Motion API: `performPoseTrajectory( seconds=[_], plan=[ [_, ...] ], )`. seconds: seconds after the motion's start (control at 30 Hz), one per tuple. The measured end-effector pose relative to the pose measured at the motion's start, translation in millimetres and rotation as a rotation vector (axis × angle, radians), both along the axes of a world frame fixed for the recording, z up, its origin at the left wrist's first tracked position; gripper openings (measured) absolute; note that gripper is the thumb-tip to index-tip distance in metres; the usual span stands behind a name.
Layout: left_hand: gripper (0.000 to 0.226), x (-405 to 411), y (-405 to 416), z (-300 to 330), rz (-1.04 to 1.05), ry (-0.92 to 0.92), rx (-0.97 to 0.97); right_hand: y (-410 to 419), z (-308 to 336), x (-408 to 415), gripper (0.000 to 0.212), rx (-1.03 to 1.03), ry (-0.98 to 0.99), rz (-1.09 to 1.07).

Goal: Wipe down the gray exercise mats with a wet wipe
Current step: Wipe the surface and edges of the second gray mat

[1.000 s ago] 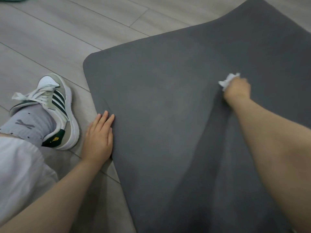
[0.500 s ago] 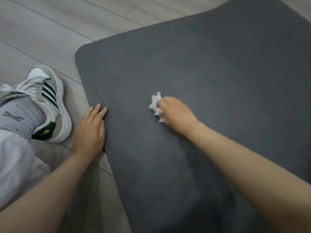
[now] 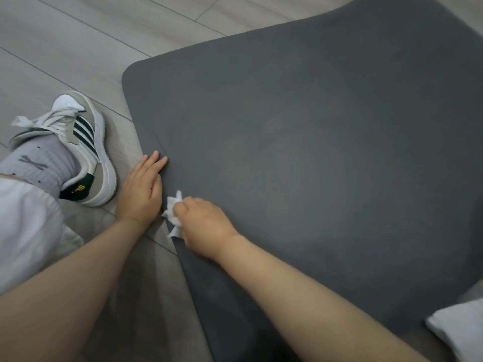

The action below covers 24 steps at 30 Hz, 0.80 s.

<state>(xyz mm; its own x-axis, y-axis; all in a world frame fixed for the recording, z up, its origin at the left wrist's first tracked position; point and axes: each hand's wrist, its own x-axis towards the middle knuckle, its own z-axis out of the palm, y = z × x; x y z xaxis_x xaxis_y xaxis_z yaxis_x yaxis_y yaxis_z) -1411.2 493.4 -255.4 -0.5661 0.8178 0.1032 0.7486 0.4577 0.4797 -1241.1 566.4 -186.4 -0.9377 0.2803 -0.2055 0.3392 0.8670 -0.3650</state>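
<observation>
At the mat's left edge, both hands work close together.
The gray mat [image 3: 300,158] lies flat on the plank floor [image 3: 78,43], its rounded corner far left and broad bare surface stretching right. The left hand [image 3: 142,190] rests flat, fingers straight, on the mat's edge. Just beside it, the right hand [image 3: 202,222] grips a crumpled white wipe [image 3: 173,211] against the mat. A sneaker [image 3: 83,150] stands near the edge.
</observation>
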Motion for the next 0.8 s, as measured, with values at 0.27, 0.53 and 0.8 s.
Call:
performPoseTrajectory(
  seconds=[0.27, 0.53, 0.8],
  plan=[
    [0.051, 2, 2, 4, -0.002, 0.012, -0.006, 218, -8, 111, 0.048, 0.236, 0.022, -0.509],
    [0.051, 2, 3, 0, -0.002, 0.055, -0.031, 266, -8, 179, 0.041, 0.262, -0.009, -1.253],
    [0.044, 1, 3, 4, -0.003, 0.034, -0.017, -32, -10, 19, 0.024, 0.046, 0.145, 0.112]
  ],
)
